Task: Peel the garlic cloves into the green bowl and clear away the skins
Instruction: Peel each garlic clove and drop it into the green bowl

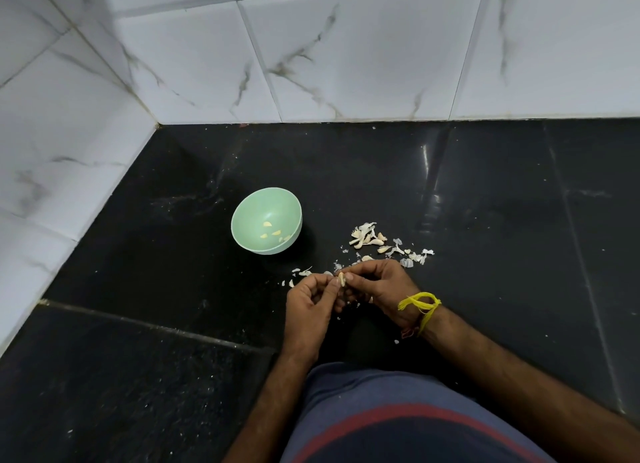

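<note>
Pale garlic clove (pixel 341 279) between both hands

Left hand (pixel 309 298) and right hand (pixel 379 287) pinch one pale garlic clove (pixel 341 279) between them. Round pale-green plastic bowl (pixel 266 220) at 10 o'clock; papery white skins (pixel 381 242) at 1 o'clock.

We saw an evenly, rather dimly lit scene in the head view. The white marble-patterned wall tiles (pixel 346 57) caught most of the light and read bright. The black countertop (pixel 485 220) stayed dark, with streaks of glare right of center. A soft shadow lay just right of the green bowl (pixel 266 220), and another fell beneath the hands. Wide-angle distortion bent the tile lines toward the edges. Focus was fair at center, softer at the corners.
</note>
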Tool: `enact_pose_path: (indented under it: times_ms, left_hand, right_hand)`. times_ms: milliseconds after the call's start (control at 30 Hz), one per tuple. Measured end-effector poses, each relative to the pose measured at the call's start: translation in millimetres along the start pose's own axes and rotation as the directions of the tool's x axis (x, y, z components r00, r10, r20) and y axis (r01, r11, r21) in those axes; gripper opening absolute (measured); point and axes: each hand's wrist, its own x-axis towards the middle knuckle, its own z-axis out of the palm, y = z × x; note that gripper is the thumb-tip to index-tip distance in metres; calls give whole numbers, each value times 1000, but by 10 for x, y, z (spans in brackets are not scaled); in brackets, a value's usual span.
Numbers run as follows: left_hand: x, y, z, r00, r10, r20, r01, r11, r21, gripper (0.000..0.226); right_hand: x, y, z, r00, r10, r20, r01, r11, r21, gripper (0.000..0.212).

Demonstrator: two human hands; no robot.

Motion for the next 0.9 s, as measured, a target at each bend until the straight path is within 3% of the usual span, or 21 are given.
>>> enact_pose_path:
  times_ms: [167, 500, 667, 900]
  left_hand:
    - [1, -50, 18, 997, 52, -53, -46, 995, 93, 11]
    - [19, -178, 37, 967, 194, -165, -144, 951, 274, 4]
    - [7, -149, 26, 970, 196, -146, -163, 964, 211, 10]
    - [5, -104, -5, 979, 187, -85, -176, 976, 128, 12]
  right_hand:
    - [-7, -25, 47, 999, -31, -25, 29, 995, -98, 30]
    - [-68, -61, 97, 999, -41, 7, 42, 994, -96, 27]
    - [-59, -37, 84, 997, -74, -19, 70, 984, -162, 31]
    - [-70, -72, 75, 987, -157, -20, 139, 919, -370, 18]
